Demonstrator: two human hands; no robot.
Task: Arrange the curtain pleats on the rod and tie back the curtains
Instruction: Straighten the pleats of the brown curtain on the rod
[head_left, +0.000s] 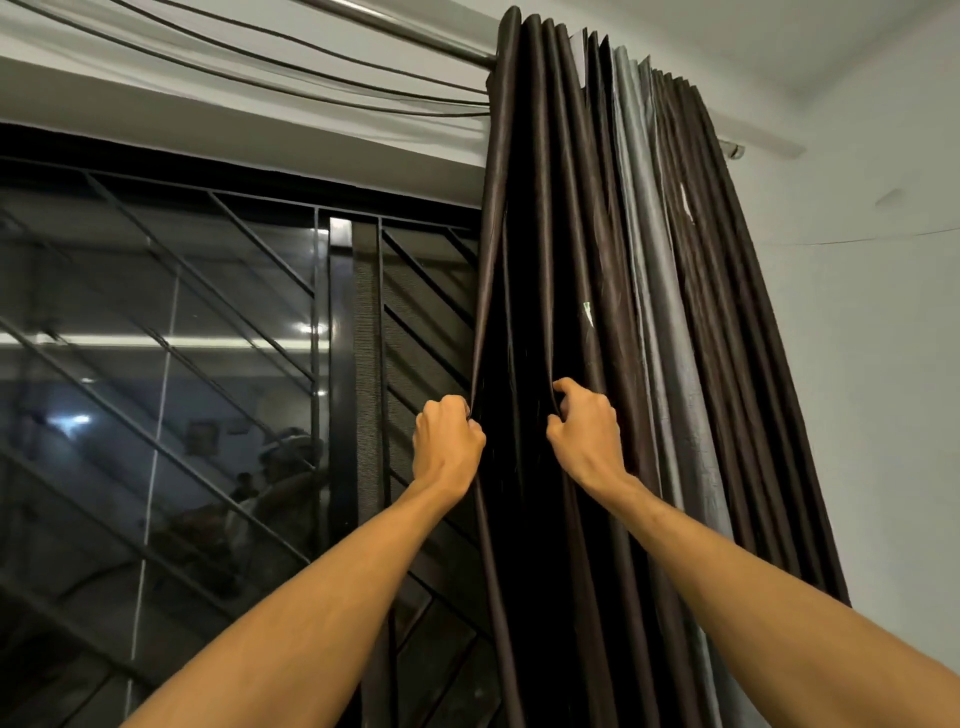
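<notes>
Nearest me, both forearms reach up. My left hand (448, 444) has its fingers (457, 410) curled tight round the leading edge of the dark brown curtain (550, 208). My right hand (584, 428) pinches a fold just beside it, fingers hooked into the cloth. The curtain hangs bunched in pleats at the right end of the rod (415, 37), with a grey lining (654, 260) showing among them. Farther back, the barred window (208, 364) lies to the left and the white wall (857, 322) to the right.
</notes>
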